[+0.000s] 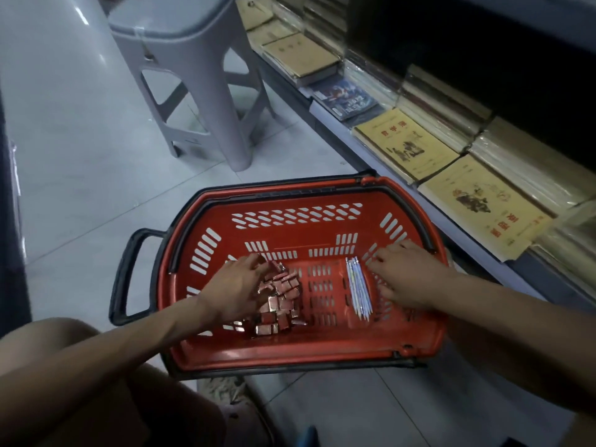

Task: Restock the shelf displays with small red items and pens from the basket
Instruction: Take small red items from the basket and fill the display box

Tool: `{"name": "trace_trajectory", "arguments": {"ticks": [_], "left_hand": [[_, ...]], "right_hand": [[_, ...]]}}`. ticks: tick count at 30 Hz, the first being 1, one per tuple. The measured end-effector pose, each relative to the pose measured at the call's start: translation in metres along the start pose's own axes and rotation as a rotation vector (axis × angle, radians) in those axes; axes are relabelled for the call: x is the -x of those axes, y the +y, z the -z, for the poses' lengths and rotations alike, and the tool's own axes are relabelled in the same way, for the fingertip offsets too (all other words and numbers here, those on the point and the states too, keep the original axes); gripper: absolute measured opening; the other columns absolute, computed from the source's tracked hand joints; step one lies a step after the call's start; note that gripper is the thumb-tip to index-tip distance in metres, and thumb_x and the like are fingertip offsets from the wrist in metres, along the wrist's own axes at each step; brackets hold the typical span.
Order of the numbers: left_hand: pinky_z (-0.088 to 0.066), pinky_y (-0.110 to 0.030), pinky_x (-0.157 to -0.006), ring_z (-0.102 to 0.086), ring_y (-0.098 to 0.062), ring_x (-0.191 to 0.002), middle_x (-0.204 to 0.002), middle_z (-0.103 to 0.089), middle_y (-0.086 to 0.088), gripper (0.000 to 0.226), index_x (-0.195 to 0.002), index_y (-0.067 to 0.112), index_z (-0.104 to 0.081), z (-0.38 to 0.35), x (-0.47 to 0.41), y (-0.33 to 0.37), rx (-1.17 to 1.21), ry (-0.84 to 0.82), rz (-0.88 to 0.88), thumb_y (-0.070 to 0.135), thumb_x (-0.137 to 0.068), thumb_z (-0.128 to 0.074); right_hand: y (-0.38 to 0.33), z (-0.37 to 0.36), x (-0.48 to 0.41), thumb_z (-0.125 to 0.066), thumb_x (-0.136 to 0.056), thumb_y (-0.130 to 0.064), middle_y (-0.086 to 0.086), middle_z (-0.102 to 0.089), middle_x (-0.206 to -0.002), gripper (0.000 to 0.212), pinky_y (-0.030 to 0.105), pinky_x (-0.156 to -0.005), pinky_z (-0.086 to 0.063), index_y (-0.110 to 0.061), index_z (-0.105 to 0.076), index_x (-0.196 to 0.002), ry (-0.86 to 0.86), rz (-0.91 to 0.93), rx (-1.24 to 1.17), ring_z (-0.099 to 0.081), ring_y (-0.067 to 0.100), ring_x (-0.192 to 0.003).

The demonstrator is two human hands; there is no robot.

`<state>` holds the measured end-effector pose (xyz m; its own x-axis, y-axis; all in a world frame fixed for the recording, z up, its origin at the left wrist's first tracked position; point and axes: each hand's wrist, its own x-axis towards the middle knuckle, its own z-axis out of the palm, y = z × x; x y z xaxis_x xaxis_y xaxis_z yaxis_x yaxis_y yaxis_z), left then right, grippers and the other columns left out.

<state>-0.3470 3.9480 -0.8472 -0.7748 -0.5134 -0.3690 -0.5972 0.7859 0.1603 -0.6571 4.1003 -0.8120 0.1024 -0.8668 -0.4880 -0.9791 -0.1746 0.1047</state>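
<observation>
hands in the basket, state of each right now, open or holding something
Left hand: on the small red items, grip cannot be told.
Right hand: open, fingers spread, beside the pens.

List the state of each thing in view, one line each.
basket, upright on floor, handles folded down
small red items, loose pile inside basket
pens, lying side by side inside basket
left hand, on the red pile, hold unclear
right hand, fingers spread beside pens, holding nothing
stool, upright on floor
notebooks, lying flat in stacks
</observation>
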Motion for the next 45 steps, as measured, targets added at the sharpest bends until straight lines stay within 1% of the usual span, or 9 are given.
{"name": "trace_trajectory", "arguments": {"ticks": [7,10,16,19,23,28,36,41,45], "left_hand": [[-0.040,-0.058,-0.113,-0.056,-0.037,-0.132,-0.141,-0.059,-0.018,0.065,-0.142,0.019,-0.056,0.014,0.060,-0.027,-0.287,0.160,0.001,0.055,-0.089,-0.056],[-0.033,-0.064,-0.116,-0.050,-0.043,-0.138,-0.145,-0.056,-0.022,0.072,-0.141,0.017,-0.060,0.009,0.072,-0.035,-0.367,0.200,0.104,0.050,-0.079,-0.076],[-0.021,-0.068,-0.118,-0.035,-0.041,-0.149,-0.155,-0.046,-0.024,0.084,-0.150,0.013,-0.050,0.001,0.069,-0.036,-0.343,0.274,0.277,0.049,-0.078,-0.076],[-0.007,-0.071,-0.119,-0.028,-0.038,-0.154,-0.159,-0.043,-0.019,0.080,-0.152,0.020,-0.049,-0.003,0.061,-0.033,-0.398,0.205,0.322,0.058,-0.084,-0.065],[-0.009,-0.074,-0.117,-0.035,-0.040,-0.150,-0.147,-0.057,-0.020,0.076,-0.141,0.016,-0.061,-0.006,0.053,-0.031,-0.402,0.228,0.262,0.055,-0.078,-0.073],[0.002,-0.071,-0.120,-0.022,-0.035,-0.156,-0.159,-0.043,-0.016,0.070,-0.146,0.020,-0.055,0.002,0.032,-0.003,-0.404,0.248,0.226,0.059,-0.088,-0.059],[-0.002,-0.074,-0.118,-0.028,-0.036,-0.154,-0.155,-0.048,-0.016,0.067,-0.141,0.019,-0.061,0.003,-0.009,0.037,-0.330,0.242,0.123,0.057,-0.085,-0.064],[0.002,-0.071,-0.121,-0.023,-0.033,-0.156,-0.159,-0.044,-0.012,0.070,-0.146,0.024,-0.056,0.007,-0.029,0.054,-0.325,0.285,0.029,0.063,-0.088,-0.059],[0.004,-0.070,-0.120,-0.014,-0.030,-0.158,-0.165,-0.035,-0.007,0.077,-0.154,0.028,-0.047,0.011,-0.044,0.071,-0.374,0.245,-0.006,0.069,-0.088,-0.054]], "right_hand": [[-0.028,-0.011,-0.005,-0.047,-0.095,-0.054,0.010,-0.040,-0.155,0.063,0.047,-0.120,-0.022,-0.024,-0.041,-0.150,-0.012,-0.009,0.000,-0.036,0.030,-0.143],[-0.030,-0.006,0.004,-0.046,-0.097,-0.055,0.012,-0.024,-0.166,0.075,0.052,-0.126,-0.008,-0.024,-0.022,-0.161,-0.034,-0.088,-0.009,-0.016,0.034,-0.155],[-0.028,-0.011,0.025,-0.038,-0.099,-0.060,0.010,-0.003,-0.172,0.082,0.052,-0.127,0.006,-0.027,-0.001,-0.164,-0.034,-0.177,-0.027,0.006,0.034,-0.158],[-0.024,-0.017,0.036,-0.033,-0.099,-0.063,0.015,-0.006,-0.171,0.080,0.050,-0.126,0.008,-0.024,-0.005,-0.164,-0.088,-0.227,0.027,0.001,0.036,-0.158],[-0.021,-0.020,0.050,-0.030,-0.100,-0.062,0.015,-0.016,-0.169,0.077,0.047,-0.126,0.008,-0.021,-0.017,-0.163,-0.105,-0.256,0.045,-0.008,0.034,-0.157],[-0.013,-0.029,0.078,-0.027,-0.099,-0.067,0.012,-0.016,-0.170,0.078,0.048,-0.128,0.005,-0.022,-0.021,-0.162,-0.168,-0.321,0.032,-0.006,0.031,-0.158],[0.004,-0.042,0.119,-0.026,-0.097,-0.068,0.012,-0.013,-0.170,0.083,0.046,-0.128,0.005,-0.018,-0.019,-0.163,-0.236,-0.433,-0.010,-0.005,0.029,-0.158],[0.005,-0.059,0.151,0.012,-0.056,-0.069,0.010,-0.027,-0.167,0.124,0.042,-0.128,0.007,-0.017,-0.029,-0.161,-0.110,-0.454,-0.107,-0.015,0.026,-0.157],[0.009,-0.081,0.166,-0.006,-0.082,-0.073,0.009,-0.031,-0.165,0.098,0.045,-0.128,0.003,-0.019,-0.030,-0.160,-0.133,-0.508,-0.077,-0.015,0.028,-0.156]]}}
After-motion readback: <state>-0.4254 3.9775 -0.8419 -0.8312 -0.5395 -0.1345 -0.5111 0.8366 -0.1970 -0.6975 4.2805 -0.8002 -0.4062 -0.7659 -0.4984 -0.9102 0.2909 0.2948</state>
